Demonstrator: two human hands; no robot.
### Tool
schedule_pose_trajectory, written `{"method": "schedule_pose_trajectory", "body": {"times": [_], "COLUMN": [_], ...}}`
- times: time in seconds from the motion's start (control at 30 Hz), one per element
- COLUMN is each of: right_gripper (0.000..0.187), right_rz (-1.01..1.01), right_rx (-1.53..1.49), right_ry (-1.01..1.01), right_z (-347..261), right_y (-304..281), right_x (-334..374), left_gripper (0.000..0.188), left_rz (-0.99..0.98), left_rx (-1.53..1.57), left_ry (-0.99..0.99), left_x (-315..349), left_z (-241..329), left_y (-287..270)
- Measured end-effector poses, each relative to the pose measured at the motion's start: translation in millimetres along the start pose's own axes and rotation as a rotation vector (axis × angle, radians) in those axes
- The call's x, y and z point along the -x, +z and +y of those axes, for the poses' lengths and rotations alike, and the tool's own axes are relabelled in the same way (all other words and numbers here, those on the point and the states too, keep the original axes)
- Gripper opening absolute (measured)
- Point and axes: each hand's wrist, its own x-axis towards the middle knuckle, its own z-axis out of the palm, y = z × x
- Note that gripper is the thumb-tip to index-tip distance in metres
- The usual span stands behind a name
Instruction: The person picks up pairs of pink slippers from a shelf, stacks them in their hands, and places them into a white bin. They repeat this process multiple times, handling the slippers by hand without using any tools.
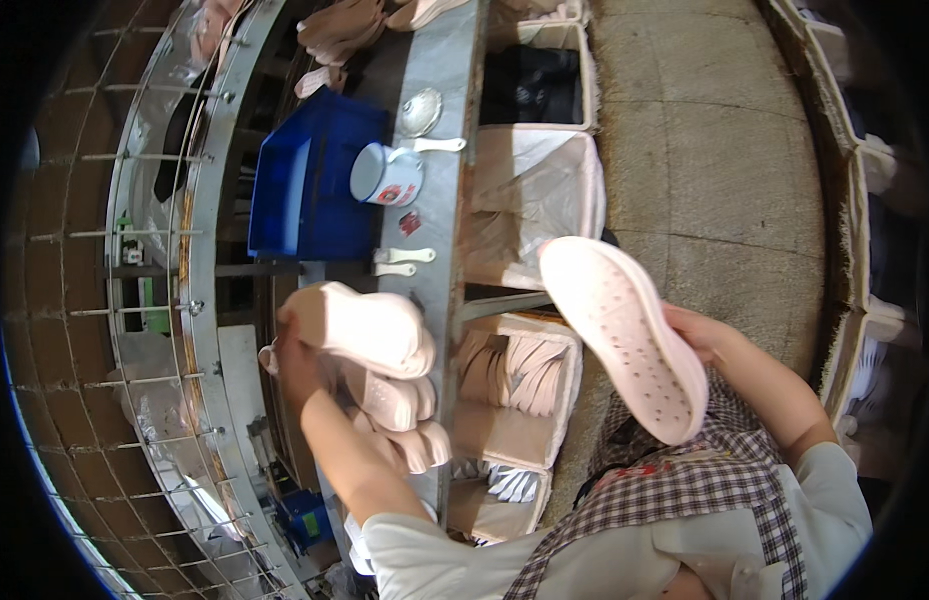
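A pale pink shoe sole [630, 340] with rows of small holes is held up at the right, tilted over the aisle. My right hand [693, 332] grips it by its right edge, and the fingertips are hidden behind it. At the left, my left hand [303, 362] is closed around the outer end of the top pale pink soles [370, 328], above a bench. Its fingers are partly hidden by them. Just below lie more pink soles [410, 440], stacked in pairs along the metal bench [440, 220].
On the bench stand a blue bin [335, 150], a white enamel mug [390, 178], a white lid [422, 112] and white-handled brushes [405, 258]. Lined crates [520, 420] with soles run beside the bench. Left is a wire mesh [95, 240]; more crates [875, 330] line the right side.
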Motion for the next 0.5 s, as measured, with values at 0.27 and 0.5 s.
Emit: {"method": "schedule_pose_trajectory", "body": {"times": [0.27, 0.5], "right_gripper": [0.062, 0.062], "right_rz": [-0.15, -0.27], "right_rx": [0.12, 0.245], "right_ry": [0.053, 0.381], "right_z": [-12, -13], "right_y": [-17, -73], "right_x": [2, 25], "left_gripper": [0.028, 0.024], "left_rz": [-0.402, -0.321], "left_rx": [0.201, 0.358], "left_ry": [-0.197, -0.292], "left_x": [157, 292], "left_z": [16, -100], "left_y": [182, 262]}}
